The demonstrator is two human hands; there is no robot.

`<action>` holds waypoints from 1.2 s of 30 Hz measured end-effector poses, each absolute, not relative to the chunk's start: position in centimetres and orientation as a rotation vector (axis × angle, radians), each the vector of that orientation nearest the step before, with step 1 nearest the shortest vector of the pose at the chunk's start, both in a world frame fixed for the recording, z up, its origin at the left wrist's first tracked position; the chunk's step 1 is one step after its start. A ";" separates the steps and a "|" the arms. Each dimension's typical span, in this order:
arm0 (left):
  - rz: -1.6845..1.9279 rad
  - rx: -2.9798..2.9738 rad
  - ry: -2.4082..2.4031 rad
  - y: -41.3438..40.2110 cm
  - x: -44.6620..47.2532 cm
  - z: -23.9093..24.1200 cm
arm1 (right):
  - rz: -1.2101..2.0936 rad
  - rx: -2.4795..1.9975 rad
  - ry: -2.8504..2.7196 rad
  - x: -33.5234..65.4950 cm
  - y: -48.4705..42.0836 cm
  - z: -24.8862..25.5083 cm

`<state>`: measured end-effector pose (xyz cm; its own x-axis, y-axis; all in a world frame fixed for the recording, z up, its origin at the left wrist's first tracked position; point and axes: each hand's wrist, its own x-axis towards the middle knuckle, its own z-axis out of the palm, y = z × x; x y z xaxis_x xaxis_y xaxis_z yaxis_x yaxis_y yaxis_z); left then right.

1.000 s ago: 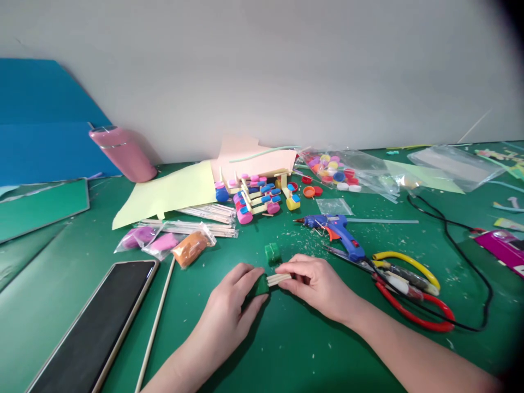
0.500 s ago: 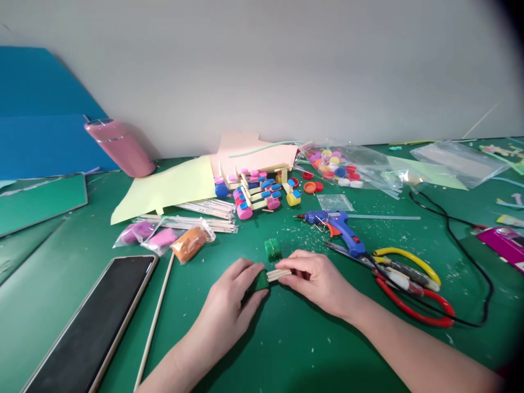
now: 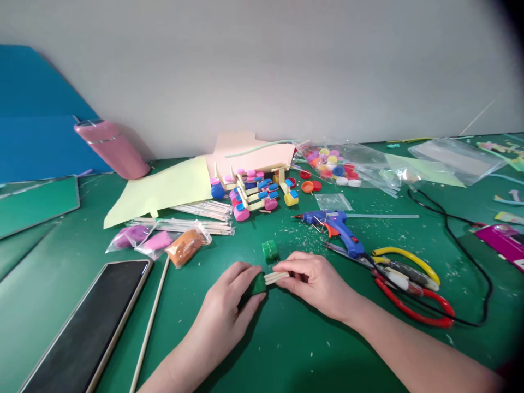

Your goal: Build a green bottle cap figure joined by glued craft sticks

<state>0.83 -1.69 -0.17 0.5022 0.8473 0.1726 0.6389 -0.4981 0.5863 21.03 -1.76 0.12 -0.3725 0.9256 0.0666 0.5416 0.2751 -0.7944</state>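
Near the front middle of the table, my left hand (image 3: pixel 229 297) is closed around a dark green piece (image 3: pixel 257 285), mostly covered by my fingers. From its right side several short wooden sticks (image 3: pixel 275 277) stick out side by side. My right hand (image 3: pixel 311 278) pinches the other end of these sticks between thumb and fingers. Whether the sticks enter the green piece or only touch it, I cannot tell. Just beyond my fingertips stands a small bright green piece (image 3: pixel 270 251), apart from both hands.
A blue glue gun (image 3: pixel 338 225) and red-and-yellow-handled pliers (image 3: pixel 409 278) lie right, with a black cord (image 3: pixel 462 240). Farther back are colourful stick assemblies (image 3: pixel 254 194) and bagged bottle caps (image 3: pixel 331 164). At left lie a phone (image 3: pixel 85 327), a wooden stick (image 3: pixel 151 322) and bagged clay (image 3: pixel 186 245).
The view has shifted slightly, so the table things sit a little farther left. Both hands keep nearly the same pose and hold on the green piece and the sticks.
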 end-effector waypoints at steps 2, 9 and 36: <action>0.626 2.300 1.228 -1.7 0.8 -0.2 | 0.946 -1.314 -2.022 21.0 -1.7 0.2; 0.610 2.303 1.221 -1.7 0.8 -0.1 | 0.946 -1.316 -2.024 21.0 -1.8 0.1; 0.597 2.282 1.213 -1.6 0.8 -0.3 | 0.941 -1.325 -2.034 20.9 -1.7 0.1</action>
<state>0.83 -1.58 -0.33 0.5108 0.8465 0.1499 0.6348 -0.4890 0.5983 20.92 -1.73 0.06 -0.3774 0.9242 0.0588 0.5537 0.2761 -0.7856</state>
